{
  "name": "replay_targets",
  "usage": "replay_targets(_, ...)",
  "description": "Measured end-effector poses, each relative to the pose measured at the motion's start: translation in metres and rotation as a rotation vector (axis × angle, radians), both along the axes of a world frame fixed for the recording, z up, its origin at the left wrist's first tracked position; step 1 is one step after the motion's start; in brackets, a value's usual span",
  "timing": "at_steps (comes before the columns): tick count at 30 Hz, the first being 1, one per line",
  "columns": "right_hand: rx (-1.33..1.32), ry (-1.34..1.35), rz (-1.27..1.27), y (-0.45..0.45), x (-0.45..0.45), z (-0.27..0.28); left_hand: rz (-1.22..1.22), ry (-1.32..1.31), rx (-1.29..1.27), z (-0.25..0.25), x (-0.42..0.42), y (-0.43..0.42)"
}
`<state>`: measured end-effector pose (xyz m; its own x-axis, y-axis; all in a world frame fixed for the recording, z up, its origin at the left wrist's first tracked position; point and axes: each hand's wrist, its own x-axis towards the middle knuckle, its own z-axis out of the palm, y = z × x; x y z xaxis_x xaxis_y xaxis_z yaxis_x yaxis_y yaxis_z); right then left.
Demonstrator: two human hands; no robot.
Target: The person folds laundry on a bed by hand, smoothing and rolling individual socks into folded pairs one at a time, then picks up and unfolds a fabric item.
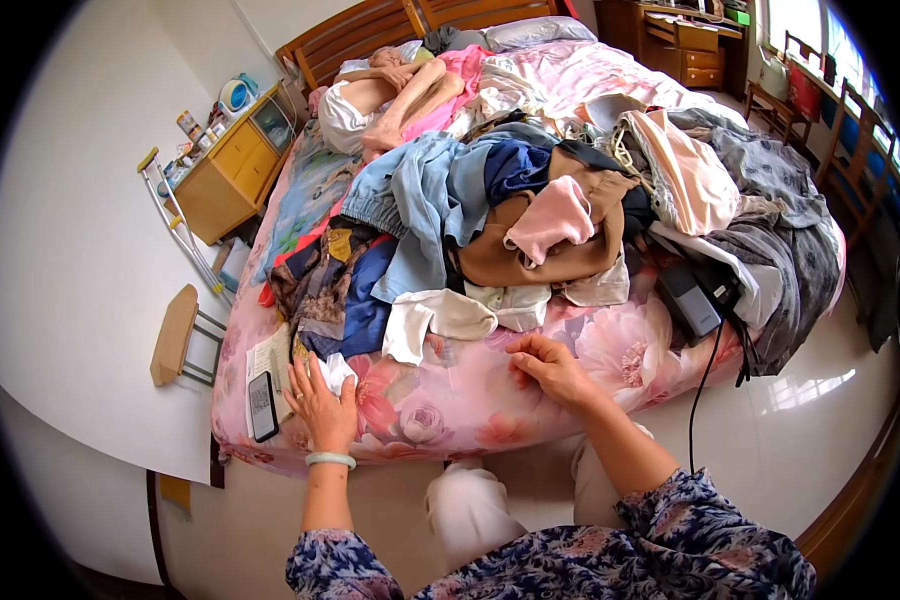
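My left hand (322,405), a pale bangle at its wrist, lies with fingers spread at the front left of the bed. It touches or hovers over a small crumpled white cloth (337,371). Beside it, a smartphone (262,407) rests on a paper or booklet (266,357). My right hand (552,370) is above the floral bedsheet (625,350), its fingers loosely curled and apart, with nothing visible in them. Between and beyond my hands lies a white sock-like garment (438,318), in front of folded white cloth (510,305).
A clothes heap (425,190) covers the middle of the bed. A grey box-shaped device (690,303) with a black cable lies right. Behind the heap, a person (395,95) lies curled up. Left are a crutch (180,225), a stool (177,335) and a cabinet (232,175).
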<state>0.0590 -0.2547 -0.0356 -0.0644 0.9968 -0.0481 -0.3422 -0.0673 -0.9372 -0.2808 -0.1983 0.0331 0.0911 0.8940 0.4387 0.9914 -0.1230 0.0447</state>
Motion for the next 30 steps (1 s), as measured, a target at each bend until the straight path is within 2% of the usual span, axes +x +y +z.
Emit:
replay_targets(1, -0.004, -0.013, -0.003, 0.0, 0.0, -0.001, -0.056, -0.03, 0.114, 0.007, 0.013, -0.002)
replay_targets(3, -0.037, 0.064, -0.033, 0.003, -0.001, -0.001, -0.207, -0.059, 0.057, 0.013, 0.04, 0.002)
replay_targets(5, -0.066, 0.134, -0.068, 0.01, -0.006, 0.001, -0.335, -0.378, -0.142, -0.003, 0.061, 0.018)
replay_targets(7, -0.109, -0.029, -0.157, 0.022, -0.018, 0.003, -0.205, -0.479, -0.323, -0.015, 0.078, 0.036)
replay_targets(9, -0.089, -0.227, -0.182, 0.04, -0.028, 0.001, -0.091, -0.586, -0.326, -0.05, 0.078, 0.062)
replay_targets(10, -0.108, -0.35, -0.203, 0.043, -0.03, 0.011, -0.057, -0.626, -0.368, -0.047, 0.082, 0.064)
replay_targets(11, -0.128, -0.471, -0.22, 0.047, -0.033, 0.021, -0.053, -0.526, -0.226, -0.079, 0.067, 0.086)
replay_targets(13, -0.066, -0.677, -0.286, 0.063, -0.039, 0.013, -0.025, -0.704, -0.376, -0.066, 0.069, 0.087)
replay_targets(15, -0.083, -0.589, -0.287, 0.066, -0.039, 0.01, -0.127, -1.174, -0.566, -0.067, 0.06, 0.083)
replay_targets(16, -0.007, -0.518, -0.39, 0.067, -0.039, 0.01, -0.131, -1.168, -0.567, -0.054, 0.065, 0.072)
replay_targets(17, 0.066, -0.445, -0.488, 0.066, -0.041, 0.007, -0.204, -1.433, -0.604, -0.033, 0.072, 0.05)
replay_targets(18, 0.129, -0.214, -0.472, 0.073, -0.039, -0.009, -0.275, -1.701, -0.634, -0.017, 0.073, 0.03)
replay_targets(19, 0.032, 0.031, -0.403, 0.053, -0.027, 0.025, -0.263, -1.7, -0.636, -0.008, 0.067, 0.015)
replay_targets(21, 0.023, 0.199, -0.403, 0.042, -0.006, 0.034, -0.205, -1.674, -0.783, 0.0, 0.054, -0.013)
replay_targets(24, 0.028, 0.339, -0.495, 0.029, 0.021, 0.022, -0.248, -1.612, -0.767, -0.006, 0.064, -0.048)
replay_targets(25, 0.028, 0.337, -0.495, 0.023, 0.024, 0.019, -0.217, -1.602, -0.818, -0.018, 0.067, -0.056)
replay_targets(27, 0.048, 0.134, -0.546, 0.011, 0.026, 0.011, -0.191, -1.375, -0.895, -0.04, 0.072, -0.067)
replay_targets(28, 0.028, -0.08, -0.577, 0.008, 0.028, 0.005, -0.307, -1.029, -0.687, -0.056, 0.074, -0.064)
replay_targets(29, 0.034, -0.081, -0.584, 0.006, 0.029, -0.001, -0.317, -1.029, -0.686, -0.066, 0.069, -0.062)
replay_targets(30, 0.037, -0.229, -0.598, 0.006, 0.029, -0.004, -0.327, -0.805, -0.55, -0.05, 0.078, -0.067)
